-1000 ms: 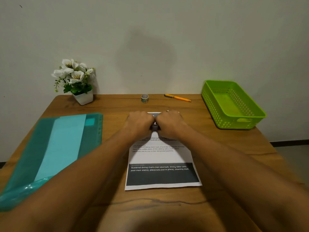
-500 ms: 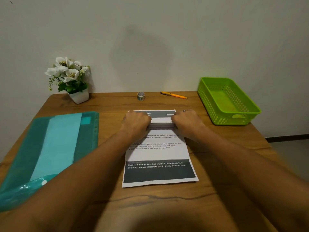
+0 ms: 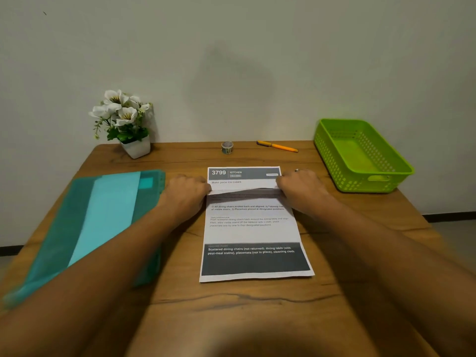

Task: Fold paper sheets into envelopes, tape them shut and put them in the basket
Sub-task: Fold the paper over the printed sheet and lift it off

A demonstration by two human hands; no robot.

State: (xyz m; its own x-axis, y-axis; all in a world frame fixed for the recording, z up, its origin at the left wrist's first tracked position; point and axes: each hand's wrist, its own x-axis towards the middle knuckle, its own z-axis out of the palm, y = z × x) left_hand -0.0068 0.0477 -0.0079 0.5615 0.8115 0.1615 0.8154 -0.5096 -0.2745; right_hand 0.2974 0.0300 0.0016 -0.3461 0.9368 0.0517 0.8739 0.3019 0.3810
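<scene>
A printed paper sheet lies in the middle of the wooden table. Its far end is folded toward me as a flap with a grey header. My left hand holds the flap's left corner with curled fingers. My right hand, a ring on one finger, holds the right corner the same way. The flap's free edge stands slightly off the sheet and casts a shadow. A green perforated basket stands at the right, nothing visible in it. A small tape roll sits behind the sheet.
A teal plastic folder with a light blue sheet inside lies at the left. A white pot of artificial flowers stands at the back left by the wall. An orange pen lies at the back, right of the tape.
My hands started together at the flap's middle and slid apart to its left and right corners. The flap's printed header has come into sight between them.
</scene>
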